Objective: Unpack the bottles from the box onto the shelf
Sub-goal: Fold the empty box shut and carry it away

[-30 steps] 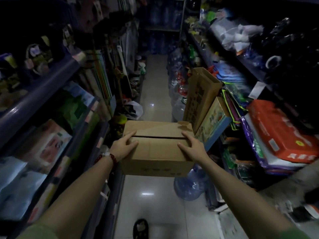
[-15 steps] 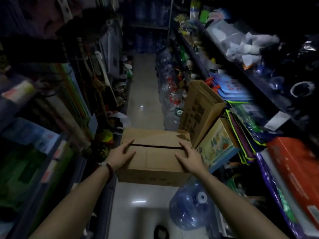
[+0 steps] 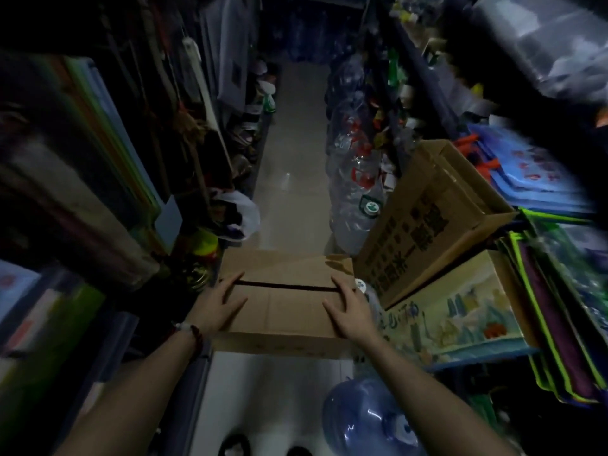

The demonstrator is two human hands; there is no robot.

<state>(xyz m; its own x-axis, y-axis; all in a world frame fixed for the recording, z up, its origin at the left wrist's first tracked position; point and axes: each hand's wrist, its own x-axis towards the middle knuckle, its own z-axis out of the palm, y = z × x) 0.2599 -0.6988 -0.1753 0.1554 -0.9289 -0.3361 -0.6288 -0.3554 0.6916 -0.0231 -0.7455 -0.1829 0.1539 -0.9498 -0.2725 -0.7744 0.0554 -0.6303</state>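
I hold a brown cardboard box (image 3: 283,307) in front of me over the aisle floor, its top flaps shut with a dark slit between them. My left hand (image 3: 220,307) grips its left top edge, fingers spread over the flap. My right hand (image 3: 350,309) grips the right top edge the same way. Whatever is inside the box is hidden. A shelf (image 3: 477,355) on the right carries stacked goods beside the box.
A narrow tiled aisle (image 3: 292,153) runs ahead between packed shelves. Large clear water jugs (image 3: 355,192) line its right side. A blue water jug (image 3: 368,419) stands by my feet. An open printed carton (image 3: 427,218) leans on the right shelf above a colourful flat box (image 3: 460,311).
My view has tilted down and moved forward along the aisle. The box sits lower in my hands, nearer the floor. Both hands keep the same grip.
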